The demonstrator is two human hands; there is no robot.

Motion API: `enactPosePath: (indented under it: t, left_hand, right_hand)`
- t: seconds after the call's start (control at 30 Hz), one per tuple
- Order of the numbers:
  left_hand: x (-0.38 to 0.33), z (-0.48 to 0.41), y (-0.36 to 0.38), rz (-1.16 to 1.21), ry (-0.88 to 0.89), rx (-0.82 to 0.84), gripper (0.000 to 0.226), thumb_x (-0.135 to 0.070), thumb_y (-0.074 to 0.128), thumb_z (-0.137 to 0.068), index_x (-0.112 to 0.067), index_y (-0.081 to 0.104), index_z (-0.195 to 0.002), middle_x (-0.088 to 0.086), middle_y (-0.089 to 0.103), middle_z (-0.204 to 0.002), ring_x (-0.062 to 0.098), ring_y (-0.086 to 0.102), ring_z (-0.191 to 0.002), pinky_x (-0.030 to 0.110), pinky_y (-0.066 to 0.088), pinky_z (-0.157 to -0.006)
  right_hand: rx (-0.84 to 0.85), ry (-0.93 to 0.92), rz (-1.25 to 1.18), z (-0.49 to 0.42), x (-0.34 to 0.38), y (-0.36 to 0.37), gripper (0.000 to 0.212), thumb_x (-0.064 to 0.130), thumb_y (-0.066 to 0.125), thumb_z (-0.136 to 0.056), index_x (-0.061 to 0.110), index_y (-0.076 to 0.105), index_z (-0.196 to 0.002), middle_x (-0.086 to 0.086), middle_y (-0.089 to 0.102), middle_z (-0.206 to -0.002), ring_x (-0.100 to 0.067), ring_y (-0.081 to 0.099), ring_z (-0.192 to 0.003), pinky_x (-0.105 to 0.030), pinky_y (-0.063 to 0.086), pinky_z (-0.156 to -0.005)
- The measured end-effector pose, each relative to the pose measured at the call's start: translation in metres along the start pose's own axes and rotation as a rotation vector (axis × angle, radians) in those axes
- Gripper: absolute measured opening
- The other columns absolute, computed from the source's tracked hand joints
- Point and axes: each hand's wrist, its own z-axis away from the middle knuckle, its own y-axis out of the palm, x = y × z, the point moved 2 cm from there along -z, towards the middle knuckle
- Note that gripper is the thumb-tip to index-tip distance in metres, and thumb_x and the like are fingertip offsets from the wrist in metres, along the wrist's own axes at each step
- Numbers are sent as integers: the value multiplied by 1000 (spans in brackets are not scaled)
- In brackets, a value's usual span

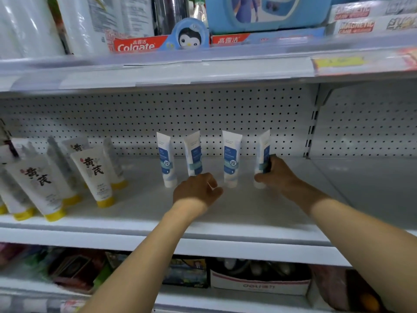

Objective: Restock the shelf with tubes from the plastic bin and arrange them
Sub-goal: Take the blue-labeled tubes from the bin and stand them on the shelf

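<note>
Several white tubes with blue labels stand cap-down in a row on the white shelf (225, 213). My left hand (197, 188) grips the base of the second tube (194, 152), its fingers curled round the cap end. My right hand (277, 175) holds the rightmost tube (264, 152) near its base, thumb in front and fingers behind. The leftmost tube (165, 159) and the third tube (231, 157) stand free. The plastic bin is out of view.
White tubes with yellow caps (94, 172) lean in rows at the shelf's left. A pegboard back wall (203, 114) stands behind. Bare shelf lies right of the upright bracket (312, 132). Toothpaste boxes (137, 45) fill the shelf above; mixed goods sit below.
</note>
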Motion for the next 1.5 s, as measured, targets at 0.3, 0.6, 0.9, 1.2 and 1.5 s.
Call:
enactPosePath:
  t: [0.3, 0.6, 0.9, 1.2, 1.5]
  left_hand:
    - [-8, 6, 0, 17, -26, -7, 20, -49, 57, -87, -32, 61, -96, -5, 68, -102, 19, 64, -90, 33, 54, -81]
    - [3, 45, -12, 79, 10, -84, 18, -48, 62, -84, -33, 65, -94, -6, 67, -95, 20, 64, -89, 36, 55, -79]
    - [88, 147, -73, 66, 60, -175, 25, -44, 59, -90, -27, 61, -109, -13, 64, -100, 10, 61, -91, 32, 51, -75]
    - [260, 280, -136, -132, -47, -122, 30, -47, 58, -89, -27, 58, -113, -8, 61, -107, 15, 60, -95, 36, 52, -76]
    - [461, 404, -179, -32, -477, -72, 27, -40, 60, -91, -23, 61, -113, -8, 64, -106, 11, 57, -84, 28, 46, -72]
  right_hand:
    - [64, 15, 11, 6, -7, 2, 58, 7, 75, -78, 4, 44, -127, -12, 56, -122, -22, 52, -100, -30, 41, -81]
    - [-132, 3, 242, 52, 7, -1, 49, 23, 66, -85, 9, 46, -127, -14, 48, -128, -33, 50, -117, -39, 45, -91]
    - [-59, -404, 534, 171, 91, 60, 37, 29, 57, -91, 19, 51, -126, -4, 49, -126, -24, 50, -115, -40, 47, -90]
    - [138, -652, 637, 284, 174, 238, 36, 33, 54, -92, 21, 48, -126, -1, 47, -124, -25, 46, -116, -38, 40, -86]
    - [547, -745, 649, 351, 231, 435, 33, 38, 53, -91, 24, 52, -121, -1, 51, -121, -24, 47, -115, -38, 44, -87]
